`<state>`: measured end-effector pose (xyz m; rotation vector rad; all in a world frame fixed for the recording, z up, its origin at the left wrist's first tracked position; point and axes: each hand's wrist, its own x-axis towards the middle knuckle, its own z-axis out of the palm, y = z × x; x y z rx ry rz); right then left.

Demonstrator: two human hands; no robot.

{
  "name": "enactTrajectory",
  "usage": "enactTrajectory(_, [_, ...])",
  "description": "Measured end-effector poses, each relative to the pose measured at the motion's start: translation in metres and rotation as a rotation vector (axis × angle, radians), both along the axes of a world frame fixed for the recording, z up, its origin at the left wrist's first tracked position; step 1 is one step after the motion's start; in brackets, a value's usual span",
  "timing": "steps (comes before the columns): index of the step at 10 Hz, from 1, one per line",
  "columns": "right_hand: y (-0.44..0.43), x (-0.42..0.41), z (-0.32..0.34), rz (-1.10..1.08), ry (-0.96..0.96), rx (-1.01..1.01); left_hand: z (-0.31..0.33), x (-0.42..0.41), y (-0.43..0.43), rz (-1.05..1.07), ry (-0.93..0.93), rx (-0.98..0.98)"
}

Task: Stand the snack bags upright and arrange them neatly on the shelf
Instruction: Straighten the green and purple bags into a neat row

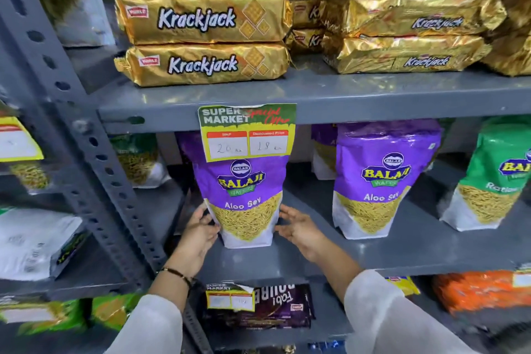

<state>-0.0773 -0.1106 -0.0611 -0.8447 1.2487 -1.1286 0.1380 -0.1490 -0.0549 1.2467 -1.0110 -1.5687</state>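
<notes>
Hands flank an upright purple Aloo Sev bag [244, 198] on the grey shelf [373, 253].
Left hand [198, 231] touches its left edge, right hand [298, 228] seems just apart, both spread; a second purple bag [379, 181] and a green bag [497, 175] stand further right.

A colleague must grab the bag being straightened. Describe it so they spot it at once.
On the middle grey shelf, below the Krackjack packs, stand two purple Aloo Sev bags. It is the left bag, its top hidden behind the price tag.
</notes>
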Motion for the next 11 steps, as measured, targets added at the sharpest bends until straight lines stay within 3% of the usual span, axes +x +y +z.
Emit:
enactTrajectory(9, [0.003,-0.006,0.007,-0.033,0.075,0.046,0.01,-0.011,0.012,0.115,-0.009,0.048])
enactTrajectory(10, [0.014,-0.008,0.013,-0.189,0.189,-0.027,0.015,-0.023,0.03,0.259,-0.139,0.098])
enactTrajectory(11, [0.032,-0.012,0.017,-0.296,0.374,-0.187,0.021,-0.041,0.057,0.364,-0.318,0.0])
